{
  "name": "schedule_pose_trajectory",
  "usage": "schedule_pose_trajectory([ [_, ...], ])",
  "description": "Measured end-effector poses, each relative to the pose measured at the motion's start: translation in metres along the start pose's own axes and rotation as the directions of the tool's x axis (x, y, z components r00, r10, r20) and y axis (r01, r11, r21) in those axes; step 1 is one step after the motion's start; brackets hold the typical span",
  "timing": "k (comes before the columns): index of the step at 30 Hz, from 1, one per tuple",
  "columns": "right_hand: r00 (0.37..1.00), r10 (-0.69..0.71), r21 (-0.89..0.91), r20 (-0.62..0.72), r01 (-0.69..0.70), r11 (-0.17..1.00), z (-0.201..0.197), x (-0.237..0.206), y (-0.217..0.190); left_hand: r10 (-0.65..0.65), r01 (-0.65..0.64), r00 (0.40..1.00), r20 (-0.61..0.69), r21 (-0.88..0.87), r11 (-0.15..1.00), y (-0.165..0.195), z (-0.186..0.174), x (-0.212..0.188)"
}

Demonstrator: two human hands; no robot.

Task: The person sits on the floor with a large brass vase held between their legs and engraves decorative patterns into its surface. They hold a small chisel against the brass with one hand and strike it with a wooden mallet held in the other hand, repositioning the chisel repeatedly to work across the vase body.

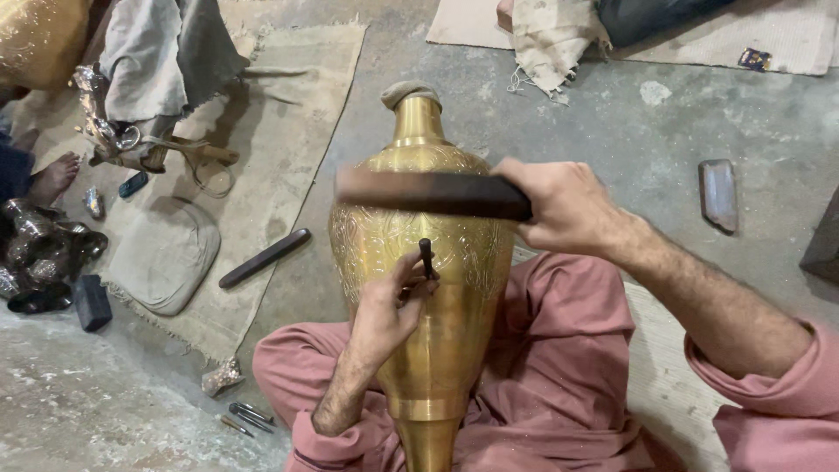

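On the left, a mat (262, 114) covers the floor, with a dark bar (265, 258) lying on its edge and a few small punches (243, 417) on the bare concrete. In the middle, a tall brass vase (428, 288) lies across the person's lap, neck pointing away. The left hand (384, 315) pinches a thin chisel (426, 258) against the engraved belly. The right hand (559, 205) grips a dark wooden striker (428, 192) above it. The vase looks heavy, stiff and smooth, likely slippery; the narrow neck or the foot seems the safest hold.
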State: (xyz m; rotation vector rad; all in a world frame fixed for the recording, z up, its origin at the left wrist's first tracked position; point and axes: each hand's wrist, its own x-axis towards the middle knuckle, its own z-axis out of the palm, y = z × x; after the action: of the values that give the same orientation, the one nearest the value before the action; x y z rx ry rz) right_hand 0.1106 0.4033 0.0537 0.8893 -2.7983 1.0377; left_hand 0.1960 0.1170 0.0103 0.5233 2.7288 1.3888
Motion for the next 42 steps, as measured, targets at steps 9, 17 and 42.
schedule_pose_trajectory([
  [9, 0.999, 0.053, 0.176, 0.0, -0.052, 0.983, -0.003, -0.004, -0.005, 0.007, -0.007, 1.0, -0.01, 0.023, 1.0, -0.002, 0.003, -0.001],
  [17, 1.0, 0.003, 0.088, -0.014, -0.002, 0.996, 0.003, -0.007, -0.002, -0.032, 0.032, 0.999, 0.01, -0.002, 0.999, 0.003, 0.0, -0.001],
  [42, 0.999, -0.047, -0.011, 0.018, 0.047, 0.999, 0.013, -0.022, -0.001, 0.088, -0.089, 0.996, 0.017, 0.056, 0.994, -0.003, 0.003, -0.01],
])
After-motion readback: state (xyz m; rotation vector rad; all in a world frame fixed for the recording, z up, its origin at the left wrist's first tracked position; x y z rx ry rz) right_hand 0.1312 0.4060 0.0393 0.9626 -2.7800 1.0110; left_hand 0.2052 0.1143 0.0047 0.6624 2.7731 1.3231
